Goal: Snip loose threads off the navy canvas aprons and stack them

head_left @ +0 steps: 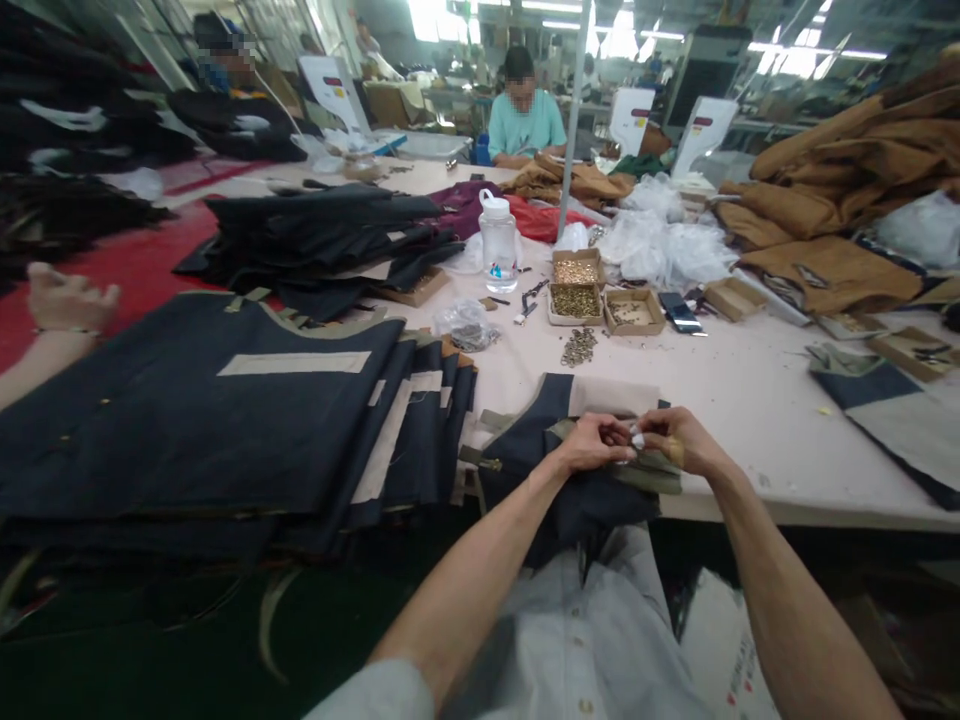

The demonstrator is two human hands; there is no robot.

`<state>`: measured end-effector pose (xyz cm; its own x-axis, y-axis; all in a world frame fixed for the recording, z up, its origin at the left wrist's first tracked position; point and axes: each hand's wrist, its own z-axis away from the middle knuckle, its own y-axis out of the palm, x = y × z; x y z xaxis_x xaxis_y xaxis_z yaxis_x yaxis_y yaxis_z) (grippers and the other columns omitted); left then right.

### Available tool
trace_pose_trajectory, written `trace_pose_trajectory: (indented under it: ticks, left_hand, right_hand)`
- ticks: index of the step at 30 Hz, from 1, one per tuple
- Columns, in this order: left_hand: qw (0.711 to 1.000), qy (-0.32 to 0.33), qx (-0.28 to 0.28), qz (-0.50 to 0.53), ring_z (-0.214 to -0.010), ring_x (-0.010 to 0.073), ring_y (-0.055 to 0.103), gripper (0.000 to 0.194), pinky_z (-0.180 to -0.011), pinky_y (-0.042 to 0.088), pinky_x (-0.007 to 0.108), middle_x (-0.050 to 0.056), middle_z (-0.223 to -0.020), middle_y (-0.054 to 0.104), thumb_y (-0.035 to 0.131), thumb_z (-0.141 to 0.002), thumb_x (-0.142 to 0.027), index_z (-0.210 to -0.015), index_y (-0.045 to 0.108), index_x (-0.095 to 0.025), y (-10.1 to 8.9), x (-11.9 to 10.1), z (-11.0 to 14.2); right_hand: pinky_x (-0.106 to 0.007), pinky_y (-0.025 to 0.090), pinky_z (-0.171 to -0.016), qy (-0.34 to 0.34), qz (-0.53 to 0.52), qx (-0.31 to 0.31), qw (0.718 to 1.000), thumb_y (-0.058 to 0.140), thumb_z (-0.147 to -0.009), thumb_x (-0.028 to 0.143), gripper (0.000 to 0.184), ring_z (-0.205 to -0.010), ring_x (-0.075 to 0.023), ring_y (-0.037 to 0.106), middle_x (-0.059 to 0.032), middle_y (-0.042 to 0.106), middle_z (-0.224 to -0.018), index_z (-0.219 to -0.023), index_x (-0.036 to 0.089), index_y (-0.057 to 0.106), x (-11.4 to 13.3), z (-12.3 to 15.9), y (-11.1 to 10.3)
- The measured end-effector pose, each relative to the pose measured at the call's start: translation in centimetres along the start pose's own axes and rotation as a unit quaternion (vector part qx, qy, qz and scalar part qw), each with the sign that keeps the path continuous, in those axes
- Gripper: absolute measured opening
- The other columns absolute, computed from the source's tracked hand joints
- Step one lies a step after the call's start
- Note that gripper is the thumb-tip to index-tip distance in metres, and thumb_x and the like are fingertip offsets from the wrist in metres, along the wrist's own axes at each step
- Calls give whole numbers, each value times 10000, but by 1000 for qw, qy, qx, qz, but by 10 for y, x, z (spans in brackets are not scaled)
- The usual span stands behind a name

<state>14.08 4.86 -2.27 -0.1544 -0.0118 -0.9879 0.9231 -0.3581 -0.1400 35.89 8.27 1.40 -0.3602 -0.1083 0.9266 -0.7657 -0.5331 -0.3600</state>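
My left hand (598, 440) and my right hand (679, 440) meet at the table's front edge, their fingers pinched close together. Something small and white (637, 438) shows at the fingertips; whether it is a finger wrap or a held piece, I cannot tell. Beneath both hands lies a navy fabric piece (525, 440) with a beige panel (611, 393) and olive straps (660, 478), partly hanging over the edge towards my lap. A small brass-coloured fitting (491, 464) sits on a strap to the left. Whatever the fingers grip is hidden by them.
Stacked navy fabric pieces (300, 430) fill the left, beside another person's hand (67, 300). Small boxes of metal fittings (576, 302), loose rings (579, 347), a water bottle (498, 245) and a phone (681, 313) stand ahead. Brown garments (832, 270) are heaped right.
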Motion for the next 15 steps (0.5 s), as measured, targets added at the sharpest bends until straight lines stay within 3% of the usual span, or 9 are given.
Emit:
trace_pose_trajectory:
  ticks: [5, 12, 15]
  left_hand:
    - [999, -9, -46, 22, -702, 160, 696, 328, -658, 534, 251, 80, -807, 771, 845, -670, -219, -967, 791, -91, 0, 0, 3]
    - [995, -11, -96, 5, -641, 129, 640, 264, -631, 486, 242, 43, -737, 747, 822, -700, -239, -928, 815, -107, -3, 5, 2]
    - [994, -9, -106, -7, -617, 114, 599, 222, -604, 445, 232, 21, -707, 724, 803, -707, -226, -902, 818, -123, -2, 8, 1]
  right_hand:
    - [-285, 535, -578, 6, -81, -29, 996, 795, -755, 400, 266, -623, -187, 656, -61, 732, -736, -839, 151, 752, -8, -5, 24]
    - [-320, 576, -586, -5, -107, -133, 985, 710, -858, 599, 453, -618, -214, 692, -92, 752, -765, -981, 164, 737, -23, -5, 37]
    - [-328, 584, -618, -9, -91, -196, 976, 684, -877, 606, 450, -656, -213, 696, -97, 771, -850, -1011, 180, 730, -38, 3, 39]
